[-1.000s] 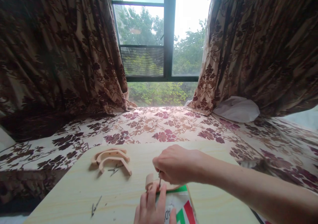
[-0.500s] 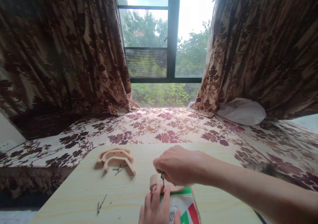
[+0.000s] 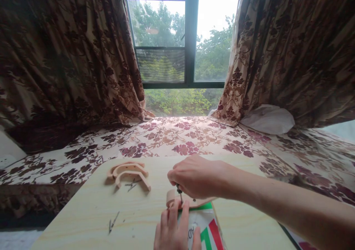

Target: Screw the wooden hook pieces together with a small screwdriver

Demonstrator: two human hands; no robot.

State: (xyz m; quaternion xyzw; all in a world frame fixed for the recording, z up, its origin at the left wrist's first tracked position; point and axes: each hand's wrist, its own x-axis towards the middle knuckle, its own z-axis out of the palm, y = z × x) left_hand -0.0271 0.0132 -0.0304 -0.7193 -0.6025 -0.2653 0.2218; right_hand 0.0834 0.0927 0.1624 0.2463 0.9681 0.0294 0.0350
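Note:
My right hand is closed around the handle of a thin dark tool that points down. The tool's tip meets a light wooden piece with a raised rounded end. Below it, my left hand lies with fingers spread, its fingertips against the wooden piece near the tool's tip. Under the wood and my left hand is a flat packet with green, white and red print. My right hand hides the top of the tool.
Curved wooden pieces lie at the table's back left, with screws beside them. More screws lie at the front left. Behind the pale wooden table is a ledge with flowered cloth, below a window.
The whole view has shifted slightly. My right hand has lifted a little and moved left with the tool, which now tilts more. My left hand stays at the wooden piece.

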